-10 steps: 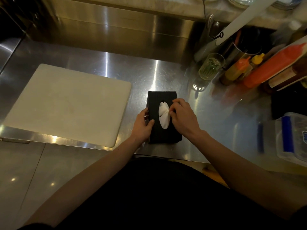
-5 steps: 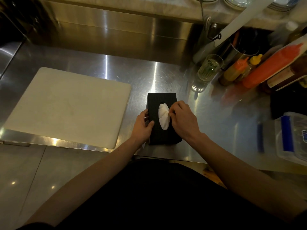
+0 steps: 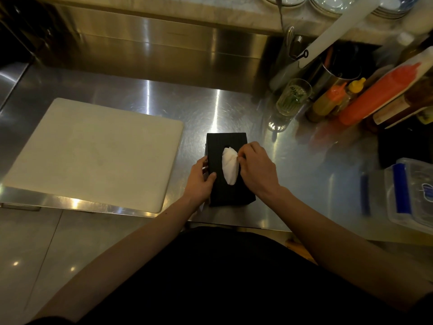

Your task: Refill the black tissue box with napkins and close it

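Observation:
The black tissue box (image 3: 225, 192) stands on the steel counter near its front edge, lid side up. A white napkin (image 3: 229, 166) sticks out of the slot in its top. My left hand (image 3: 199, 181) grips the box's left side, thumb on the top. My right hand (image 3: 256, 170) rests on the box's right side, its fingertips pinching the napkin's upper right edge.
A white cutting board (image 3: 93, 153) lies to the left. At the back right stand a drinking glass (image 3: 293, 97), sauce bottles (image 3: 379, 95) and a metal utensil pot (image 3: 332, 73). A clear plastic container with a blue clip (image 3: 410, 195) sits at the right. The counter's front edge (image 3: 234, 222) is just below the box.
My right hand's fingers have shifted slightly up along the napkin and now pinch its edge. The box and my left hand have stayed put.

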### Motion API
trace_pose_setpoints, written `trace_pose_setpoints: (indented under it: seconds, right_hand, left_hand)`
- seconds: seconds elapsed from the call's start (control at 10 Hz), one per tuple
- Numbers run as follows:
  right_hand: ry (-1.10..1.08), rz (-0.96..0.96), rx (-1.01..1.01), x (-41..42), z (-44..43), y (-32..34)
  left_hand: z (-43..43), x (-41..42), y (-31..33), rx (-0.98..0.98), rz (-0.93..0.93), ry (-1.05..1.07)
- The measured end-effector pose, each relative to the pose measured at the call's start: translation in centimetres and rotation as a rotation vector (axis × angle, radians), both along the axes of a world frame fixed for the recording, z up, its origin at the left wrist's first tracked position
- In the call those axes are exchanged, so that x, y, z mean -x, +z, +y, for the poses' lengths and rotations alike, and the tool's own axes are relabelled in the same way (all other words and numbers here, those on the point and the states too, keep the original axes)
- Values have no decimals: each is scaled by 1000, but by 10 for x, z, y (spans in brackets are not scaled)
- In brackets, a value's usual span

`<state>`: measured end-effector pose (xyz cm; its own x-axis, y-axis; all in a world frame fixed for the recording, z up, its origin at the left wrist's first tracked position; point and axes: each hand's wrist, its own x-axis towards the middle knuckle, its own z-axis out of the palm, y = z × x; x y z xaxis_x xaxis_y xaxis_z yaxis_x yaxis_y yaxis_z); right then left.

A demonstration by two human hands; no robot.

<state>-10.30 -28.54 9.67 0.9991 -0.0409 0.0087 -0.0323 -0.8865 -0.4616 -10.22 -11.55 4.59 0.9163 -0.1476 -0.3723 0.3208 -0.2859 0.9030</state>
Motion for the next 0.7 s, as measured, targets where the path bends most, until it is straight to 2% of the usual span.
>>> trace_pose_setpoints:
  seconds: [0.4,0.5,0.7]
  right_hand:
    - [-23,-48,-67,0,4,-4]
    - [-33,-25,-139,1,-4,-7]
    - [-94,-50,-245,-9,-14,4]
  left_hand:
    - [0,-2,-1,-10,-4,-7]
    - [0,0,-1,-21,-20,-13]
    - [-1,-8,17,-124,-162,6]
